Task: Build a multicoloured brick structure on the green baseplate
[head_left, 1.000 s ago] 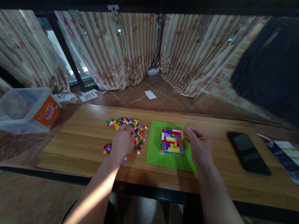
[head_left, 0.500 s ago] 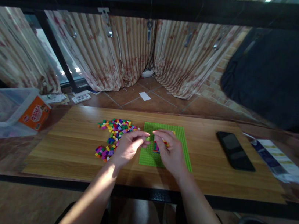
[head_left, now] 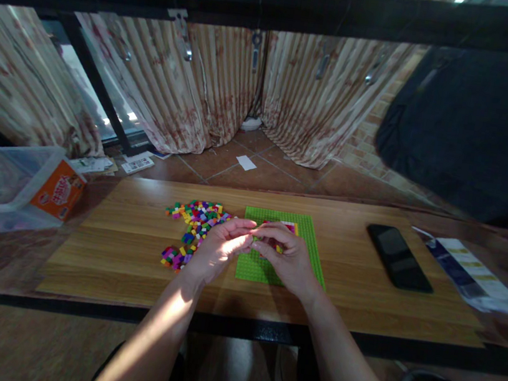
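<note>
My left hand (head_left: 223, 250) is closed in a pinch over the left edge of the green studded baseplate (head_left: 307, 261). A small light-green toy brick (head_left: 255, 238) shows between its fingertips, mostly covered. My right hand (head_left: 286, 257) meets it from the right, thumb and forefinger closed at the same brick. Beneath the right hand, a block of joined coloured bricks (head_left: 290, 226) sits on the baseplate, largely hidden by the fingers. Left of my left hand lies a loose pile of small coloured bricks (head_left: 203, 215).
A black phone (head_left: 399, 258) lies on the right of the wooden tabletop (head_left: 130, 261). Beyond the left edge stands a clear plastic bin (head_left: 3, 187) with an orange label. Papers (head_left: 474, 272) lie off to the right. A dark bar (head_left: 279, 8) crosses above.
My right hand has moved left, and its fingertips now meet those of my left hand at the small green brick. More of the joined bricks shows behind the right hand.
</note>
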`<move>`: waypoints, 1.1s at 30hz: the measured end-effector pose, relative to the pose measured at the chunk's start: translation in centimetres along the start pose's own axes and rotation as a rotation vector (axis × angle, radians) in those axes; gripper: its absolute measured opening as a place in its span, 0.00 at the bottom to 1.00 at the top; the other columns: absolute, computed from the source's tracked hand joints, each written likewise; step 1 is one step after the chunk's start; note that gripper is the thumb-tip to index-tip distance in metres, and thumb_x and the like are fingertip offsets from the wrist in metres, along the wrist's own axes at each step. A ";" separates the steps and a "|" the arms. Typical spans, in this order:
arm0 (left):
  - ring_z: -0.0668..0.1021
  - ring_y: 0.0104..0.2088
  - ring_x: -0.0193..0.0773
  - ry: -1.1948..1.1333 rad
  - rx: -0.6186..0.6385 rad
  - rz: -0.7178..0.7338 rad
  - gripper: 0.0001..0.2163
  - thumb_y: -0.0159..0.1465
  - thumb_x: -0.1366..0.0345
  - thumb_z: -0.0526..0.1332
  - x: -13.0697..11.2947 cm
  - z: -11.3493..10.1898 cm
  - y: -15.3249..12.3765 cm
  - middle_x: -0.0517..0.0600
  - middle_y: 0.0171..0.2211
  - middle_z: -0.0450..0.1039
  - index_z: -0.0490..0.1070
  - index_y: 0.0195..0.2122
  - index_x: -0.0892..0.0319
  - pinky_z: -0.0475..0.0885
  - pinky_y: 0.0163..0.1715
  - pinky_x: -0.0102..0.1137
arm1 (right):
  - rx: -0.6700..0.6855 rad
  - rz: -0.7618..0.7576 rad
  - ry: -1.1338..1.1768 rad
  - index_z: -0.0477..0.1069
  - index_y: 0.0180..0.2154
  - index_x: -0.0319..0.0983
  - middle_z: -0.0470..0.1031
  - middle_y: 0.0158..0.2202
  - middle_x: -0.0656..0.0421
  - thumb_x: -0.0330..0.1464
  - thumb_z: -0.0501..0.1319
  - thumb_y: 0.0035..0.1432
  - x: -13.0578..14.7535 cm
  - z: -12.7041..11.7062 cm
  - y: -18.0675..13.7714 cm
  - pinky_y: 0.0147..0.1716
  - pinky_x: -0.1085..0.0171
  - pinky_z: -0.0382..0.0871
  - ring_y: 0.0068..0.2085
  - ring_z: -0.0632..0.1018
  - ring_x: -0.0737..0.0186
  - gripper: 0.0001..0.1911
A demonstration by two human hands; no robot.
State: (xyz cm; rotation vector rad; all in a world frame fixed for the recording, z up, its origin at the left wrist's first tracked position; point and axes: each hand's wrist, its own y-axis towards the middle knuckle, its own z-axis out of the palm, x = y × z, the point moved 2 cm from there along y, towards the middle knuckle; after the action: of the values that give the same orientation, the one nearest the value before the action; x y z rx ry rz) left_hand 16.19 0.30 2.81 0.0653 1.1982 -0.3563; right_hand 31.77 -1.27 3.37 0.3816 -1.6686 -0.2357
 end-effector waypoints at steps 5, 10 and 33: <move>0.79 0.37 0.36 -0.016 0.022 -0.008 0.18 0.49 0.67 0.73 0.0 -0.1 -0.1 0.52 0.38 0.80 0.77 0.42 0.60 0.72 0.39 0.29 | 0.044 0.003 -0.060 0.79 0.40 0.46 0.76 0.39 0.59 0.37 0.67 0.56 0.1 -0.3 -0.1 0.37 0.64 0.71 0.39 0.75 0.63 0.08; 0.80 0.36 0.37 -0.071 -0.010 -0.061 0.20 0.47 0.68 0.73 0.2 0.0 -0.1 0.52 0.37 0.80 0.77 0.42 0.62 0.74 0.41 0.32 | 0.064 -0.062 -0.167 0.78 0.42 0.46 0.76 0.40 0.58 0.33 0.67 0.55 -0.4 -0.3 -0.1 0.38 0.62 0.71 0.38 0.76 0.63 0.11; 0.81 0.37 0.38 -0.080 -0.116 -0.086 0.16 0.49 0.67 0.73 0.3 0.3 -0.1 0.53 0.38 0.79 0.78 0.39 0.63 0.75 0.40 0.31 | -0.140 -0.099 -0.372 0.78 0.38 0.45 0.76 0.43 0.56 0.37 0.64 0.59 -1.2 -3.4 0.4 0.49 0.55 0.71 0.46 0.77 0.59 0.06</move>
State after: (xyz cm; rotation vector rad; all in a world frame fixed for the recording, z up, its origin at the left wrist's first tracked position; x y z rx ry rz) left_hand 16.51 0.10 2.59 -0.1007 1.1422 -0.3606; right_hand 35.26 -0.23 2.86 0.3287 -1.9856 -0.5201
